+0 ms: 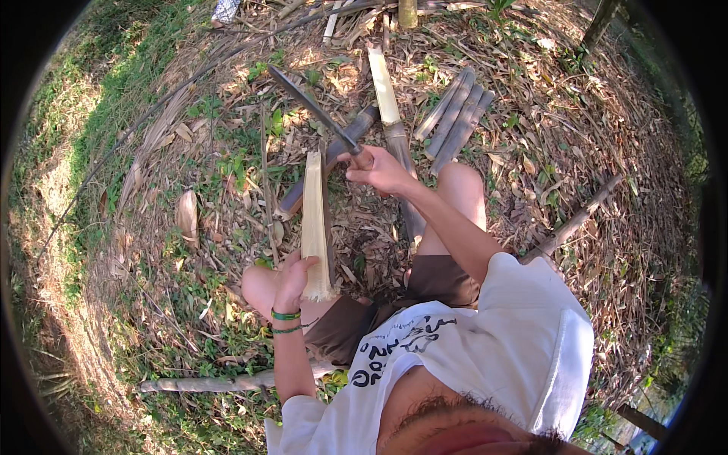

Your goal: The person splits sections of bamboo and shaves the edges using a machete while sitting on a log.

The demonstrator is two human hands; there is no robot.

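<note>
My left hand (292, 282) grips a split piece of bamboo (315, 205) near its lower end. The pale inner face of the piece is turned up, and its near end is frayed. In my right hand (381, 173) is a machete (312, 105), held by its wooden handle. The dark blade slants up and to the left, beyond the far end of the held bamboo. A dark bamboo length (292, 199) lies partly behind the held piece. Right of it, a longer bamboo (384, 87) shows a pale split face at its far part and a dark near part.
Several dark bamboo strips (459, 114) lie together at the right. A stick (580, 216) slants farther right, and a pale branch (220, 384) lies at the lower left. Dry leaves and green plants cover the ground. A thin post (408, 14) stands at the far side.
</note>
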